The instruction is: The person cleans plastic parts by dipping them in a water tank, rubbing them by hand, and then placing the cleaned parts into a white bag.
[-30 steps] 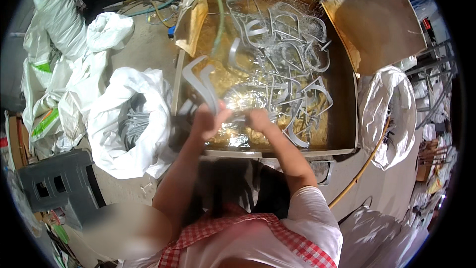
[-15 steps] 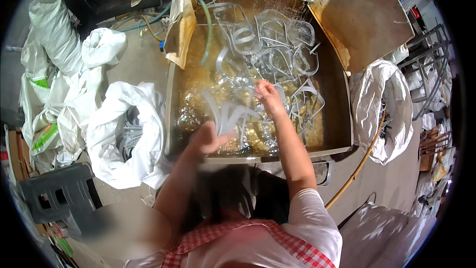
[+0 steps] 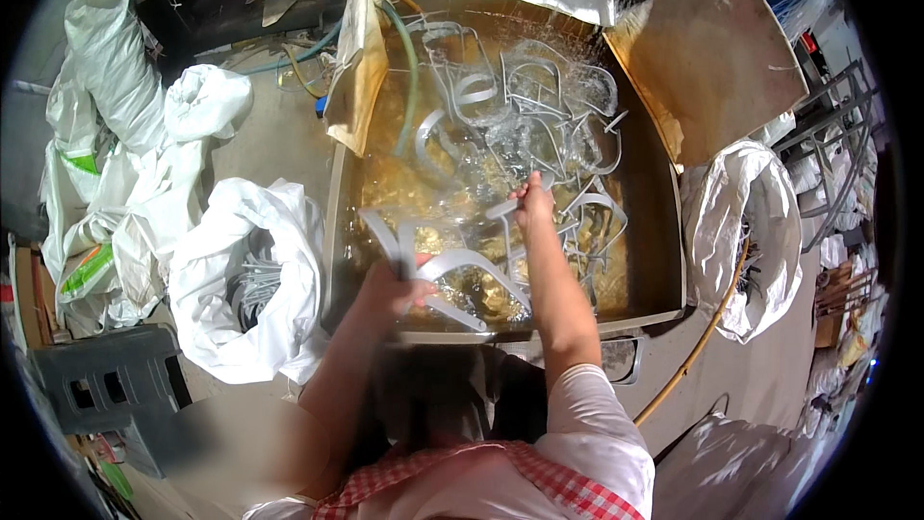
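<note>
My left hand [image 3: 393,289] is closed around several curved grey plastic strips [image 3: 474,264], which fan out above the near left part of a water-filled tank [image 3: 335,221]. Further in and to the right, my right hand [image 3: 535,204] has its fingers closed on a grey plastic piece [image 3: 501,211], whose end sticks out to the left of them. Beyond it, a tangle of grey curved plastic pieces [image 3: 535,87] lies in the rippling, yellowish water. More such pieces [image 3: 599,221] rest just right of my right forearm.
An open white sack [image 3: 207,279] with grey pieces stands left of the tank, another sack [image 3: 712,202] to its right. A wooden stick [image 3: 695,351] leans from that sack. A green hose [image 3: 412,77] hangs into the tank. A brown board [image 3: 717,67] rises at the far right corner.
My right hand has moved slightly right and now grips a grey piece. The blurred strips in my left hand have swung lower and spread rightward. The whole view has shifted slightly downward.
</note>
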The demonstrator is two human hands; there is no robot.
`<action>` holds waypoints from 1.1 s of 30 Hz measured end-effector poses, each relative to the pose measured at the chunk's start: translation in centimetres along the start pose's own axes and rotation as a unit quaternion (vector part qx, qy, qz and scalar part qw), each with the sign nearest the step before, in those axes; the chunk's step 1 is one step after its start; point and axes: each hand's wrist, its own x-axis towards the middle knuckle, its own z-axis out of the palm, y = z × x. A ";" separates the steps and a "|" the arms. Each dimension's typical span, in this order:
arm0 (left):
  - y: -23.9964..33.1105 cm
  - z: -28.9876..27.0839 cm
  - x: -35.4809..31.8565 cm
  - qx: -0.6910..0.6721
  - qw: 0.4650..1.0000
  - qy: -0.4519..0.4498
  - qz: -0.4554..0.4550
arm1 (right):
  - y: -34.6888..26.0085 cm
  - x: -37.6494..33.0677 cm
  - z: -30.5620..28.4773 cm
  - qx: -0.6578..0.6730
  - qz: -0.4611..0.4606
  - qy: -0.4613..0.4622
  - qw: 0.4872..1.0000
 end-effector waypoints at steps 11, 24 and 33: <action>-1.1 0.7 1.0 -0.275 0.945 0.137 0.114 | -14.6 -9.1 -0.2 -0.732 -0.511 -0.223 0.392; -0.3 3.8 -0.3 -0.354 0.891 -0.274 0.073 | -6.4 -17.6 5.2 -0.564 -0.511 -0.441 0.476; 1.2 1.3 -0.8 -0.308 0.911 -0.266 0.070 | -8.9 -19.0 8.0 -0.665 -0.496 -0.488 0.270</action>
